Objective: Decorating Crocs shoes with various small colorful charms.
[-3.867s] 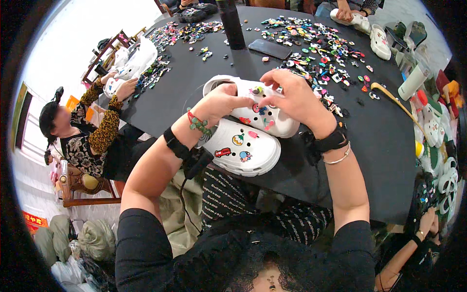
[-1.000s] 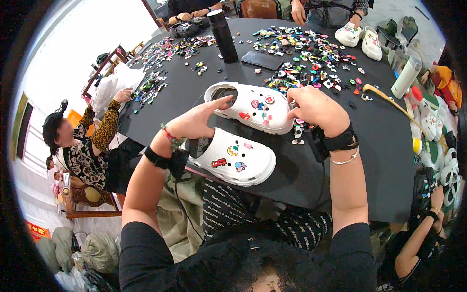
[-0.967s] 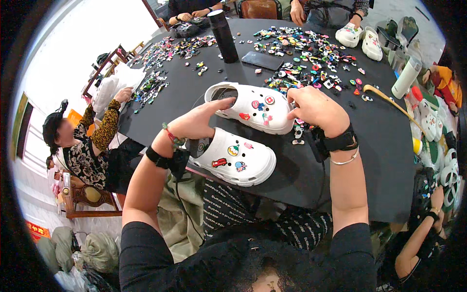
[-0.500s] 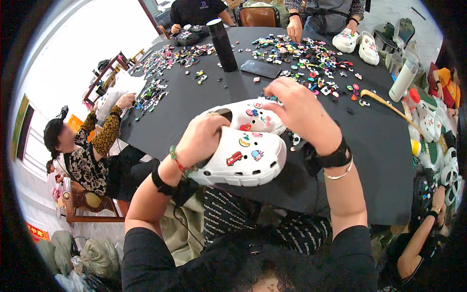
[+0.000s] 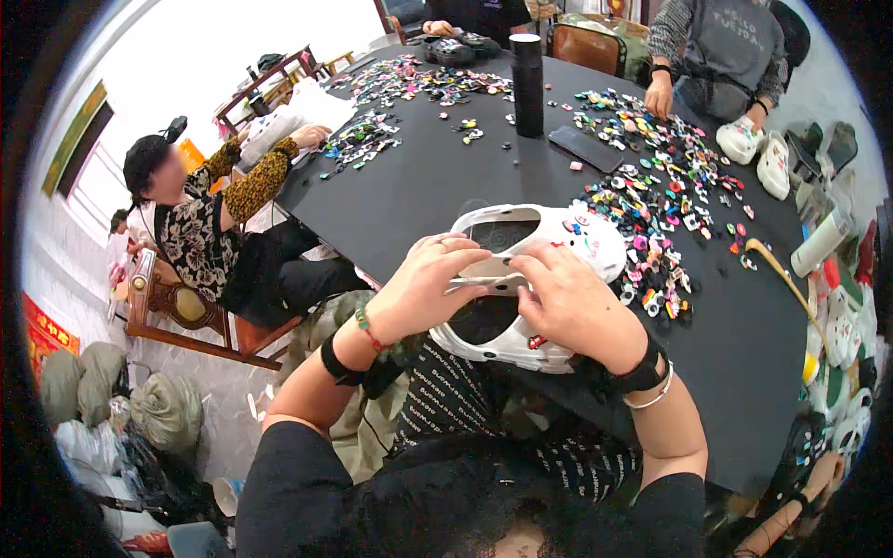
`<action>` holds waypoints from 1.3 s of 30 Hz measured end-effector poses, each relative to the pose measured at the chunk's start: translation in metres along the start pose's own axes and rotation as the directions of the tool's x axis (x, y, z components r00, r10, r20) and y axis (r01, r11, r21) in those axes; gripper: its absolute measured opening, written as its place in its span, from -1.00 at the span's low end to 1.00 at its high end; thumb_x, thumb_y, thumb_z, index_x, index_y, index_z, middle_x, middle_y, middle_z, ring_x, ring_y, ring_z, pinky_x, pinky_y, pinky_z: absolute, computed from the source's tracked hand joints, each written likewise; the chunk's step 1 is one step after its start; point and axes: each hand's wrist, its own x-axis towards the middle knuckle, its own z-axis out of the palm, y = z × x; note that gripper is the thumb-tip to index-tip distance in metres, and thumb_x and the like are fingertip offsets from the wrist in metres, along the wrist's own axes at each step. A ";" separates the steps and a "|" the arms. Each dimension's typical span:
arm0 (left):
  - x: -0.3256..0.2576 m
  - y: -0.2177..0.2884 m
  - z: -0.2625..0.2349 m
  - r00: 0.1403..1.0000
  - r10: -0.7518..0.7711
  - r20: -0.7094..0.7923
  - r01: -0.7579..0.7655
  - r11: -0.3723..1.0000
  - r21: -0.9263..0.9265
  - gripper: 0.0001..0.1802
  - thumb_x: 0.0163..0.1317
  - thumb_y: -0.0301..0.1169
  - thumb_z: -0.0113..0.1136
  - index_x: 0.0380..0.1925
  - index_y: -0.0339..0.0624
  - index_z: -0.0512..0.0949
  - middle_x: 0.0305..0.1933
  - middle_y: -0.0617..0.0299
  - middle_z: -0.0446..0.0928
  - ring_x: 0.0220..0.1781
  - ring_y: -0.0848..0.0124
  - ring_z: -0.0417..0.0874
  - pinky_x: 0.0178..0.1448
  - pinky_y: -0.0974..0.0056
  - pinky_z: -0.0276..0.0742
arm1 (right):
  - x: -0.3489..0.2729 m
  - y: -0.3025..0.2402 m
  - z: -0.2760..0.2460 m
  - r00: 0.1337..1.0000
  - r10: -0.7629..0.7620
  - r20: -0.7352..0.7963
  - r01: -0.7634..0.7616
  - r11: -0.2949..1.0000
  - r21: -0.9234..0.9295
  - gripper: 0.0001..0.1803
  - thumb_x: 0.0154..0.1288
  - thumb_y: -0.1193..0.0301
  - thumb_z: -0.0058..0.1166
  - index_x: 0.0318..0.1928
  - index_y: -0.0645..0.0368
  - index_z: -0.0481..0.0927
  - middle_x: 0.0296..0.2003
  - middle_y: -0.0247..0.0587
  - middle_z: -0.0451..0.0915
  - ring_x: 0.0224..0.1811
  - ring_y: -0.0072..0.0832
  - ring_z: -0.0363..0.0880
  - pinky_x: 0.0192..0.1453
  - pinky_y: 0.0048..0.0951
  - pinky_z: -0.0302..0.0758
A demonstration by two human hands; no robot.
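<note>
The near white clog [image 5: 502, 353] seemed to reach past the near edge of the dark table surface [image 5: 400, 200], so it could, in my judgement, slip toward the lap if the fingers released its rim. The far white clog [image 5: 556, 223] was inward from that edge, its toe just beside the loose shoe charms [image 5: 651, 205]; a quick turn might scatter some. The right hand [image 5: 586, 302] covered much of the near clog, close to a small red charm [image 5: 537, 342], which a hard press could perhaps loosen.

The left hand [image 5: 433, 284] had its fingers bent and moderately parted from the thumb, touching the adjoining rims. The right fingers were curled, with a narrower gap, at the same rims. How firmly they gripped, I could not tell.
</note>
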 end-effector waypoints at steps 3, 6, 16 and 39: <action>-0.013 -0.012 -0.003 0.981 -0.038 -0.190 0.049 0.997 0.053 -0.60 0.16 -0.34 0.37 0.01 -0.21 0.61 0.10 -0.01 0.59 0.24 0.01 0.53 0.30 0.04 0.42 | 0.008 -0.004 0.001 0.996 0.086 -0.010 -0.086 0.994 0.065 -0.58 0.11 0.52 0.05 0.04 0.33 0.52 0.06 0.22 0.48 0.01 0.05 0.57 0.14 -0.09 0.53; -0.018 -0.043 0.008 0.915 -0.080 -0.395 0.123 0.989 0.084 -0.65 0.23 -0.32 0.33 0.00 -0.17 0.62 0.15 -0.02 0.57 0.24 0.02 0.54 0.31 0.05 0.43 | 0.012 -0.008 0.000 0.988 0.154 -0.008 -0.153 0.987 0.054 -0.48 0.08 0.51 0.07 0.12 0.29 0.47 0.19 0.27 0.39 -0.01 0.09 0.59 0.07 -0.07 0.58; -0.035 -0.136 0.078 0.724 -0.375 -0.578 0.380 0.917 -0.120 -0.72 0.24 -0.34 0.24 -0.09 -0.23 0.64 0.14 -0.11 0.55 0.22 -0.02 0.53 0.30 0.03 0.42 | 0.061 -0.002 -0.020 0.801 0.320 0.506 -0.205 0.941 -0.270 -0.54 0.08 0.28 0.18 -0.03 0.29 0.52 -0.08 0.12 0.59 0.00 -0.02 0.58 0.13 -0.14 0.52; -0.039 -0.151 0.085 0.869 -0.320 -0.378 0.410 0.893 0.186 -0.70 0.33 -0.41 0.10 -0.01 -0.31 0.60 0.22 -0.11 0.52 0.34 -0.07 0.42 0.40 0.01 0.31 | -0.068 -0.006 -0.194 0.923 0.385 0.021 -0.309 0.772 -0.555 -0.80 0.01 0.52 0.25 -0.29 0.19 0.58 -0.36 -0.05 0.61 -0.23 -0.06 0.62 -0.19 -0.13 0.53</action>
